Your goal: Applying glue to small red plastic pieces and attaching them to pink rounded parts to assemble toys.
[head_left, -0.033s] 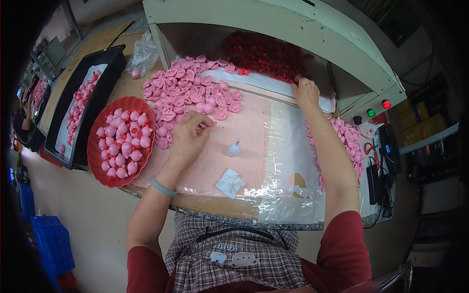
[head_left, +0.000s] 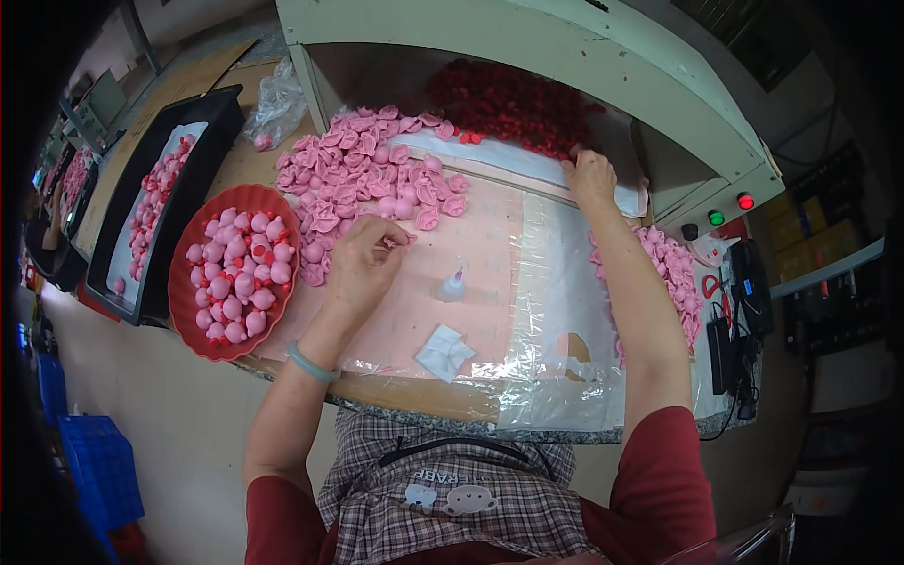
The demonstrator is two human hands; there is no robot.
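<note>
My left hand, a green bangle on its wrist, is closed in a pinch at the near edge of a heap of pink soft pieces. A small pink soft piece shows at its fingertips. My right hand reaches to the front of the light-green cabinet, its curled fingers at the right end of a pile of small red pieces; whatever they grip is hidden. Between my arms stand a small squeeze bottle with a thin tip and a folded white cloth.
At left a red scalloped bowl holds pink-and-red pieces, beside a black tray with more. Under my right forearm lies another pink heap. The light-green cabinet overhangs the table's back. Black cables and an adapter lie at right.
</note>
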